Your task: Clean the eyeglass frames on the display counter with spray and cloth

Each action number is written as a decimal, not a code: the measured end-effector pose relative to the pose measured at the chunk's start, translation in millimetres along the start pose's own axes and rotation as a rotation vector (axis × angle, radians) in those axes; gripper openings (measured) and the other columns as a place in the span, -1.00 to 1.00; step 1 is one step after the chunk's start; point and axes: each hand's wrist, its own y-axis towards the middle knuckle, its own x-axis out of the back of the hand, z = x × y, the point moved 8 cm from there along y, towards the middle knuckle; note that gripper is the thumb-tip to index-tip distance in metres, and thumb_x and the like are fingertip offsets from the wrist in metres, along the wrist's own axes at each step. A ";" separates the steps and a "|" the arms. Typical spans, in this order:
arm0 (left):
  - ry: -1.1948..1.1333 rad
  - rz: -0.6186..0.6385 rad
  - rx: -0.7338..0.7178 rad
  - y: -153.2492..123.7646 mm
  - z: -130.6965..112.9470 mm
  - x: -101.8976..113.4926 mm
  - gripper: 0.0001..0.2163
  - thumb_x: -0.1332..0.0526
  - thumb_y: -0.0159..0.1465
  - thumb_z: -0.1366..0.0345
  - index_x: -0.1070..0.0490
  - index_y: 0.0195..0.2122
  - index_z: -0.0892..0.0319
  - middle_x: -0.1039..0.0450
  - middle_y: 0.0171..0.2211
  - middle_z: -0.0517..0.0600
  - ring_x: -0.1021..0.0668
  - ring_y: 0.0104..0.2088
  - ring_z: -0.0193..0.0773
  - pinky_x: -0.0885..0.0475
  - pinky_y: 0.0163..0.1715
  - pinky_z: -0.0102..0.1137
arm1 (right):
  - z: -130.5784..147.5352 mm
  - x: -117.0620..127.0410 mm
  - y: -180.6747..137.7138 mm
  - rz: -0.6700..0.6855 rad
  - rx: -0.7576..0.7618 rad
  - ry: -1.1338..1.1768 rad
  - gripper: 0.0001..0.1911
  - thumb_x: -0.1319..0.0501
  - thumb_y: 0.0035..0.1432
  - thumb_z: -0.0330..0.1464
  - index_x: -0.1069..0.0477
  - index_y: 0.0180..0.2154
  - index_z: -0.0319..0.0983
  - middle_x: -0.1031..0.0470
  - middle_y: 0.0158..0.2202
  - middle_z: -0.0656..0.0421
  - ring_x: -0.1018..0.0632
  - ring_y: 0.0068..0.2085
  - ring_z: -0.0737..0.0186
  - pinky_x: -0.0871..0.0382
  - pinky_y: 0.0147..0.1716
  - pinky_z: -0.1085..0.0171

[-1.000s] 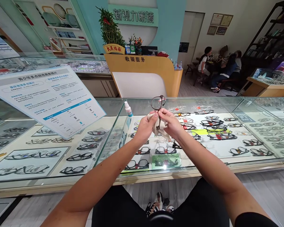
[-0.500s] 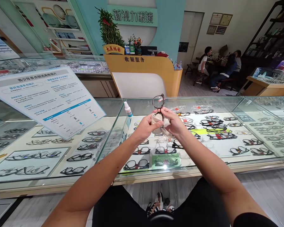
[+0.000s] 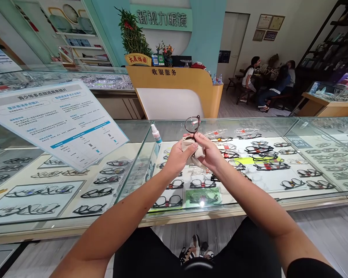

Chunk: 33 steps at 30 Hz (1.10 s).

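Dark-framed eyeglasses (image 3: 192, 124) stand on end above the glass counter, one round lens pointing up. Folded around their lower lens is a beige cloth (image 3: 187, 144). My left hand (image 3: 176, 157) is closed on the cloth, its thumb pressing against the lens inside. With fingers and thumb, my right hand (image 3: 211, 153) grips the eyeglasses near the middle of the frame, also touching the cloth. The lower lens and the temples are mostly hidden by cloth and fingers. To the left of my hands, a white spray bottle (image 3: 156, 133) stands upright on the counter.
Under the glass countertop (image 3: 266, 197) lie rows of eyeglass frames (image 3: 272, 166). A printed sheet (image 3: 60, 123) stands tilted at the left. Beyond the counter is a yellow cashier desk (image 3: 211, 88). Several people (image 3: 251, 79) sit at the back right.
Both hands, with the eyeglasses and cloth, have shifted slightly left. The cloth has moved a little around the lower lens as my left thumb changes position.
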 end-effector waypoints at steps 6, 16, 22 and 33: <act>0.005 -0.071 -0.047 0.7 -2.1 6.2 -0.32 -0.62 0.09 -0.35 -0.63 -0.09 0.17 -0.67 -0.29 -0.04 -0.63 -0.26 -0.22 -0.52 -0.18 -0.36 | -0.1 -0.2 -3.0 -0.015 0.013 -0.095 -0.62 -0.64 0.14 -0.10 -0.53 -0.29 -0.12 -0.78 -0.14 0.17 -0.70 -0.21 0.18 -0.53 -0.35 0.32; -0.031 0.300 0.142 -0.2 -8.7 -3.3 -0.43 -0.63 0.20 -0.21 -0.71 -0.01 0.15 -0.69 -0.20 0.08 -0.67 -0.17 -0.07 -0.53 -0.19 -0.29 | 17.3 3.3 -0.8 -0.003 0.049 -0.090 -0.77 -0.55 0.19 -0.15 -0.64 -0.26 -0.13 -0.78 -0.12 0.13 -0.70 -0.18 0.12 -0.68 -0.12 0.18; 0.070 0.309 0.051 -1.0 -16.4 -3.8 -0.41 -0.69 0.14 -0.11 -0.71 0.05 0.18 -0.67 -0.15 0.05 -0.60 -0.21 -0.19 -0.47 -0.19 -0.35 | 17.6 3.9 0.0 -0.002 0.057 -0.067 -0.78 -0.56 0.18 -0.16 -0.68 -0.25 -0.14 -0.76 -0.18 0.13 -0.66 -0.22 0.15 -0.63 -0.21 0.24; 0.041 -0.038 -0.100 1.1 -10.3 7.6 -0.35 -0.60 0.15 -0.30 -0.64 -0.04 0.17 -0.69 -0.20 0.00 -0.65 -0.17 -0.21 -0.55 -0.10 -0.36 | 0.4 -1.3 -4.2 -0.027 0.067 -0.110 -0.60 -0.64 0.11 -0.07 -0.52 -0.29 -0.10 -0.74 -0.14 0.19 -0.66 -0.21 0.17 -0.56 -0.27 0.27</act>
